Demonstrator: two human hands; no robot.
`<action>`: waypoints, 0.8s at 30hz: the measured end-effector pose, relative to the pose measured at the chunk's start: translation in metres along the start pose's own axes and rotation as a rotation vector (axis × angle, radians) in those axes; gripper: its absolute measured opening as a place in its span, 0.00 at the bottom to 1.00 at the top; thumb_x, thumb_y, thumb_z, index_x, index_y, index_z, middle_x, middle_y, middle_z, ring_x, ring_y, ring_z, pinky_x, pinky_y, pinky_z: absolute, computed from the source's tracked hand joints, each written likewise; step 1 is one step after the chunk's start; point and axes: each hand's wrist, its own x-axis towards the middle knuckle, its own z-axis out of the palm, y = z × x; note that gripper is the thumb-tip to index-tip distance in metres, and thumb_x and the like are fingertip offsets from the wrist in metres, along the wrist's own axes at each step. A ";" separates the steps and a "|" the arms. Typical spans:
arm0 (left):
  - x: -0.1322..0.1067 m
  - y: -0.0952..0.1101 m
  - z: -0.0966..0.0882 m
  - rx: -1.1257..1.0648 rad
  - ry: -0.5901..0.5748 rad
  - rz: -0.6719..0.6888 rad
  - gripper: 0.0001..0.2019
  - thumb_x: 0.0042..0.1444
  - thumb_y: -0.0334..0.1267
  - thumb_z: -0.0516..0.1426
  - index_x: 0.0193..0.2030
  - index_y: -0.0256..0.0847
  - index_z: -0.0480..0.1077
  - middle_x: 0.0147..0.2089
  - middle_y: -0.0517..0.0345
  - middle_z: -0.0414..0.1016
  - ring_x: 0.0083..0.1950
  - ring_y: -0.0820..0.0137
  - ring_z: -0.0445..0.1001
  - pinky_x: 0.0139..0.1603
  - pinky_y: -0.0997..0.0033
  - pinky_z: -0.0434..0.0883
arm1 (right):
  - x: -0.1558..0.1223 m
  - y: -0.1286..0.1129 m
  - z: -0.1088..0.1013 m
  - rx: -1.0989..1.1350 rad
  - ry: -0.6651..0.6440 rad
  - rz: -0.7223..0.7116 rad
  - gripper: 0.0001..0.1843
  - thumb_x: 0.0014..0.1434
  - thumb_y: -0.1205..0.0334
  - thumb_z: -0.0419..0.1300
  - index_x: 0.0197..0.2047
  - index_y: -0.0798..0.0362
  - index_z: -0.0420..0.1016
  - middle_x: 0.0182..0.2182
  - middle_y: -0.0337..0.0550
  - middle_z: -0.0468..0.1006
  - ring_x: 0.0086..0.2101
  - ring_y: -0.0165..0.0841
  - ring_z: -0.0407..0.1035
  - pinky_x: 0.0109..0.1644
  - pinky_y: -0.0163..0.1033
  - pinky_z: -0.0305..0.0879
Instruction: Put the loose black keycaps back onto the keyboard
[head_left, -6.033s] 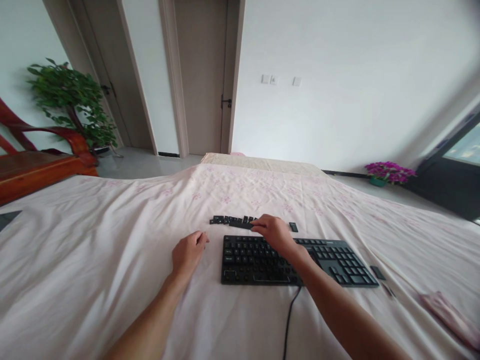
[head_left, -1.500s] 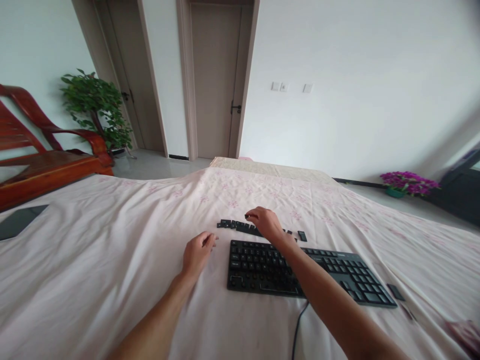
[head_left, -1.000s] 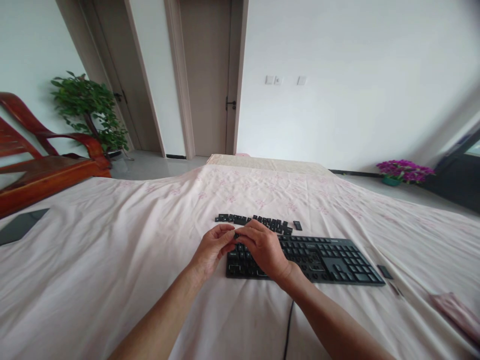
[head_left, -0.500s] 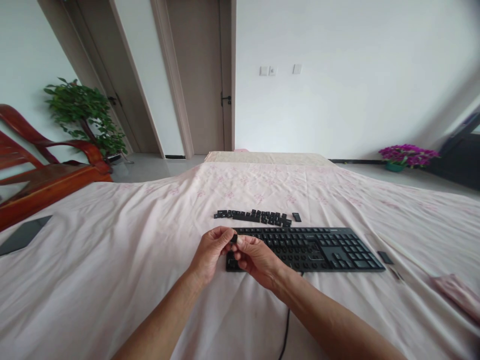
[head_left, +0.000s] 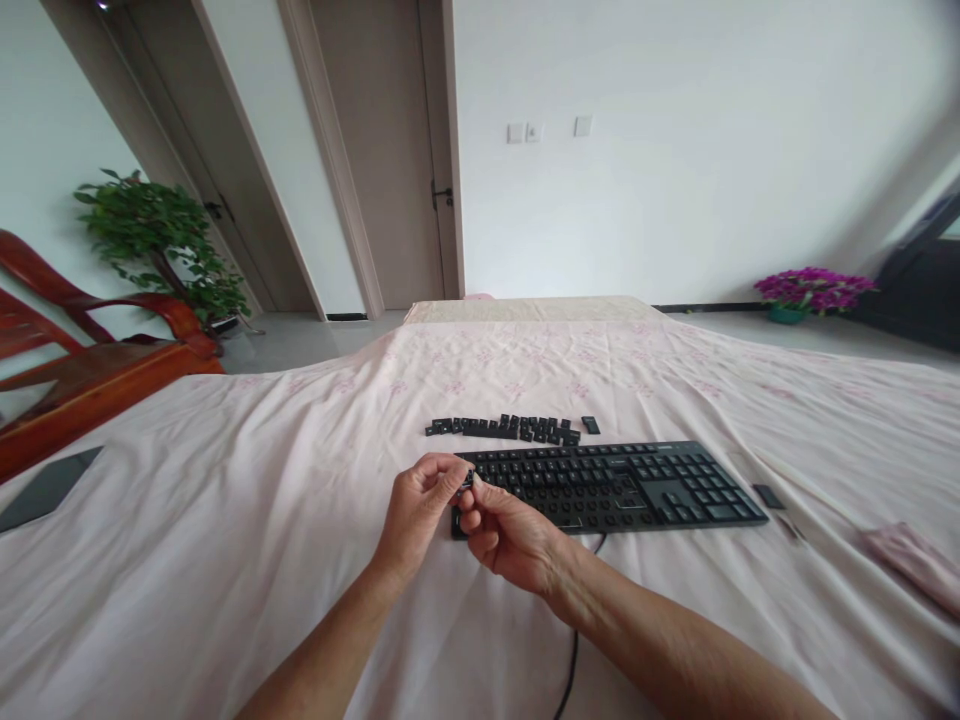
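Observation:
Between the fingertips of my left hand (head_left: 424, 505) and my right hand (head_left: 514, 530) is a small black keycap (head_left: 468, 480), pinched by both. The hands meet just above the left end of a black keyboard (head_left: 660, 500) and hide part of it. Its lower left rows show bare switch sockets, while caps sit on the number pad at the right. Behind the keyboard lies a row of loose black keycaps (head_left: 491, 430), with one larger keycap (head_left: 590, 425) at the row's right end.
A dark flat piece (head_left: 769, 497) and a thin tool (head_left: 791, 530) lie right of the keyboard. Farther right is a pink cloth (head_left: 911, 565). A dark flat device (head_left: 49, 487) rests at the left. The cable (head_left: 574, 660) runs toward me over the pink bedsheet (head_left: 300, 560).
The keycap has turned between my fingers, showing a lighter detail now. My hands stay together at nearly the same spot. The whole view has tilted slightly.

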 end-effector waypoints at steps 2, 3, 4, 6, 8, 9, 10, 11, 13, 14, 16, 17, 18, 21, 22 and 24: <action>-0.003 0.003 -0.002 0.100 0.013 0.073 0.13 0.55 0.46 0.58 0.38 0.37 0.74 0.42 0.51 0.75 0.35 0.72 0.73 0.39 0.73 0.71 | -0.001 0.000 0.001 0.099 0.028 0.035 0.14 0.46 0.65 0.71 0.31 0.58 0.71 0.26 0.36 0.71 0.23 0.19 0.62 0.19 0.21 0.47; -0.004 0.004 -0.003 0.148 0.020 0.106 0.13 0.56 0.45 0.58 0.37 0.37 0.75 0.44 0.51 0.74 0.38 0.70 0.73 0.40 0.73 0.70 | -0.002 0.000 0.002 0.129 0.026 0.049 0.13 0.46 0.66 0.71 0.32 0.59 0.71 0.26 0.36 0.72 0.23 0.20 0.62 0.19 0.21 0.47; -0.005 0.005 -0.004 0.191 0.027 0.133 0.12 0.56 0.45 0.57 0.36 0.37 0.75 0.45 0.51 0.74 0.40 0.69 0.73 0.42 0.73 0.70 | -0.003 0.000 0.003 0.135 0.015 0.058 0.13 0.46 0.67 0.70 0.32 0.59 0.71 0.26 0.37 0.72 0.23 0.20 0.63 0.19 0.22 0.48; -0.007 0.007 -0.006 0.243 0.037 0.160 0.12 0.57 0.45 0.56 0.34 0.38 0.75 0.45 0.51 0.73 0.44 0.68 0.73 0.44 0.72 0.69 | -0.003 0.001 0.004 0.136 -0.004 0.066 0.12 0.46 0.68 0.70 0.33 0.60 0.71 0.26 0.38 0.73 0.23 0.21 0.63 0.19 0.22 0.48; -0.009 0.007 -0.007 0.245 0.034 0.158 0.12 0.57 0.44 0.56 0.34 0.38 0.75 0.45 0.51 0.73 0.46 0.67 0.72 0.46 0.72 0.68 | -0.004 0.002 0.005 0.138 -0.012 0.074 0.12 0.46 0.69 0.69 0.33 0.60 0.71 0.26 0.38 0.73 0.23 0.21 0.63 0.19 0.22 0.48; -0.010 0.007 -0.007 0.231 0.031 0.148 0.12 0.57 0.45 0.56 0.34 0.38 0.75 0.45 0.51 0.73 0.46 0.67 0.72 0.47 0.72 0.68 | -0.004 0.003 0.005 0.140 -0.014 0.079 0.12 0.47 0.69 0.69 0.33 0.60 0.71 0.26 0.38 0.73 0.23 0.21 0.63 0.19 0.22 0.48; -0.011 0.007 -0.007 0.210 0.026 0.131 0.12 0.57 0.45 0.57 0.34 0.38 0.76 0.45 0.51 0.73 0.46 0.67 0.72 0.47 0.72 0.67 | -0.004 0.003 0.006 0.143 -0.016 0.085 0.11 0.47 0.69 0.69 0.33 0.60 0.71 0.26 0.38 0.73 0.22 0.21 0.63 0.19 0.22 0.48; -0.012 0.007 -0.007 0.186 0.024 0.111 0.12 0.56 0.45 0.57 0.34 0.38 0.76 0.45 0.51 0.73 0.46 0.67 0.72 0.47 0.73 0.67 | -0.004 0.003 0.006 0.146 -0.019 0.090 0.11 0.47 0.69 0.69 0.33 0.60 0.71 0.26 0.38 0.73 0.22 0.20 0.63 0.19 0.22 0.48; -0.013 0.007 -0.006 0.124 0.030 0.064 0.13 0.55 0.46 0.58 0.34 0.37 0.76 0.45 0.51 0.73 0.43 0.69 0.72 0.45 0.73 0.67 | -0.005 0.004 0.007 0.151 -0.029 0.095 0.11 0.47 0.70 0.68 0.32 0.60 0.71 0.26 0.38 0.73 0.22 0.20 0.63 0.19 0.22 0.48; -0.013 0.007 -0.005 0.088 0.033 0.037 0.13 0.54 0.46 0.59 0.34 0.37 0.76 0.44 0.52 0.74 0.40 0.70 0.72 0.44 0.73 0.68 | -0.005 0.004 0.008 0.152 -0.033 0.095 0.11 0.47 0.70 0.68 0.32 0.60 0.71 0.26 0.38 0.72 0.22 0.20 0.63 0.19 0.22 0.48; -0.014 0.007 -0.003 0.009 0.026 -0.027 0.13 0.53 0.47 0.60 0.35 0.37 0.75 0.38 0.54 0.75 0.33 0.73 0.71 0.40 0.74 0.68 | -0.006 0.004 0.009 0.151 -0.040 0.098 0.11 0.46 0.70 0.68 0.31 0.60 0.71 0.26 0.38 0.72 0.22 0.20 0.62 0.19 0.22 0.48; -0.015 0.007 -0.003 -0.027 0.015 -0.059 0.14 0.52 0.47 0.60 0.35 0.37 0.75 0.33 0.56 0.74 0.31 0.74 0.70 0.38 0.75 0.68 | -0.006 0.004 0.009 0.150 -0.040 0.101 0.11 0.46 0.70 0.69 0.31 0.60 0.71 0.26 0.39 0.72 0.22 0.20 0.62 0.19 0.23 0.48; -0.015 0.007 -0.002 -0.057 0.002 -0.087 0.14 0.52 0.47 0.60 0.36 0.36 0.74 0.29 0.58 0.73 0.29 0.75 0.69 0.35 0.75 0.67 | -0.007 0.004 0.009 0.149 -0.039 0.105 0.11 0.45 0.70 0.69 0.31 0.60 0.71 0.26 0.39 0.72 0.22 0.20 0.62 0.19 0.23 0.47; -0.016 0.008 -0.001 -0.102 -0.020 -0.126 0.14 0.53 0.46 0.60 0.37 0.36 0.72 0.23 0.61 0.69 0.27 0.75 0.68 0.32 0.77 0.66 | -0.007 0.005 0.009 0.145 -0.042 0.115 0.11 0.45 0.70 0.69 0.31 0.60 0.71 0.26 0.38 0.72 0.22 0.20 0.62 0.19 0.23 0.48; -0.017 0.008 0.000 -0.104 -0.019 -0.133 0.14 0.53 0.46 0.60 0.36 0.35 0.72 0.23 0.61 0.69 0.28 0.75 0.68 0.32 0.77 0.66 | -0.007 0.005 0.009 0.145 -0.045 0.117 0.10 0.46 0.70 0.68 0.31 0.60 0.71 0.26 0.38 0.72 0.22 0.20 0.62 0.19 0.22 0.48; -0.017 0.008 0.000 -0.099 -0.013 -0.150 0.14 0.53 0.46 0.60 0.36 0.35 0.71 0.23 0.61 0.70 0.28 0.76 0.68 0.32 0.77 0.66 | -0.006 0.006 0.008 0.144 -0.050 0.123 0.10 0.46 0.70 0.68 0.31 0.60 0.71 0.26 0.38 0.72 0.22 0.20 0.61 0.19 0.22 0.48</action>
